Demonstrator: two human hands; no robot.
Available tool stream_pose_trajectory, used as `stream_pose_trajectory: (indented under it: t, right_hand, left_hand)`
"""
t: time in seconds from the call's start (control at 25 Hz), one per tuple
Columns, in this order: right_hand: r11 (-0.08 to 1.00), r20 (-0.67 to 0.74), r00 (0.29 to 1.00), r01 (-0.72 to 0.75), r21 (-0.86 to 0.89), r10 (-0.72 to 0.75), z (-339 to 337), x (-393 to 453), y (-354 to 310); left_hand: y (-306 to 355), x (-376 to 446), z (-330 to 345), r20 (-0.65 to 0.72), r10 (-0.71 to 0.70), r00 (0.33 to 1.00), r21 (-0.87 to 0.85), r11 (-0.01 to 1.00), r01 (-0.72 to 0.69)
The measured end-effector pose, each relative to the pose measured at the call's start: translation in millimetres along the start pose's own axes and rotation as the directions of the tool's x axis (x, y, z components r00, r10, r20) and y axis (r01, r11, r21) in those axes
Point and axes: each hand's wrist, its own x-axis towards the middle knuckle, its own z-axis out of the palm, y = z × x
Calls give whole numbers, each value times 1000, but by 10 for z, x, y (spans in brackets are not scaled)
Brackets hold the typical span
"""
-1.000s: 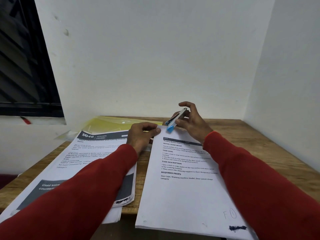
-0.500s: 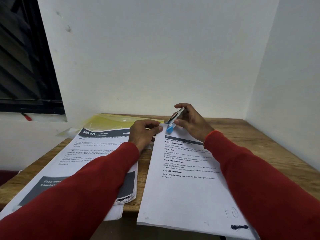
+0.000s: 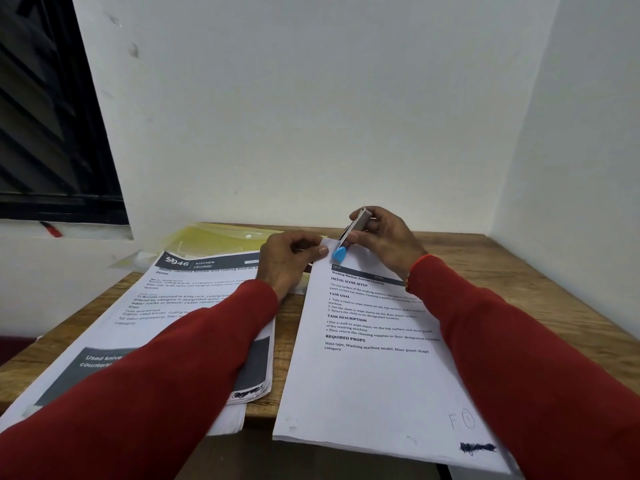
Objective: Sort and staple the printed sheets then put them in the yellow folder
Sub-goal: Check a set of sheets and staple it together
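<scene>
A white printed set headed "Washing Machine Exterior Cleaning" [image 3: 374,368] lies at the right of the wooden table [image 3: 491,268] and hangs over its near edge. My left hand [image 3: 289,259] pinches this set's top left corner. My right hand [image 3: 381,242] grips a small metal stapler with a blue tip [image 3: 349,235], whose jaws sit over that same corner. To the left lies a second stack of sheets headed "Kitchen" [image 3: 180,306], partly under my left sleeve. The yellow folder [image 3: 218,237] lies flat behind that stack, by the wall.
White walls close off the table at the back and on the right. A dark window [image 3: 52,116] is at the upper left, with a red object [image 3: 52,230] on its sill. Both paper stacks overhang the table's front edge.
The two hands stay at the top left corner of the right set. The stapler has tilted a little more upright over that corner. The camera has shifted slightly.
</scene>
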Motion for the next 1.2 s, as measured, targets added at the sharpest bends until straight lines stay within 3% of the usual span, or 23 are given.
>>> stream_pose_trajectory:
  t: [0.48,0.56,0.72,0.8,0.88,0.96,1.0,1.12,1.2]
  right_hand:
    - [1000,32,999,-3,21,2,32,-16,5]
    - [998,-30,999,16,53,-14,0,-24,-25]
    - [986,-311,950,80,149,-30,-154,-9,-37]
    - [995,-412,910,80,53,-51,-222,-5,14]
    - [977,-419,906,-37,-212,-57,-275,20,125]
    - [822,-325,946,-189,-536,6,-337,11,266]
    - [765,-303,952,-221,-605,35,-367,-1,315]
    - [771,-332,943,-230,-594,26,-465,16,347]
    - [732,-281,957,-237,-639,65,-468,30,361]
  left_hand:
    - [29,-35,-11,16,2,1000,71,998,-3]
    - [32,-38,-12,18,-6,1000,88,996,4]
    - [47,-56,-12,38,-39,998,99,994,35]
    - [65,-75,-10,51,-46,998,95,995,41]
    - [63,-77,-13,56,-47,997,85,996,42]
    - [50,-74,-16,55,-49,997,89,995,44]
    - [47,-75,-17,57,-50,997,96,994,45]
    - [45,-73,-17,61,-48,997,86,995,42]
    - [38,-67,-19,55,-42,998,101,994,36]
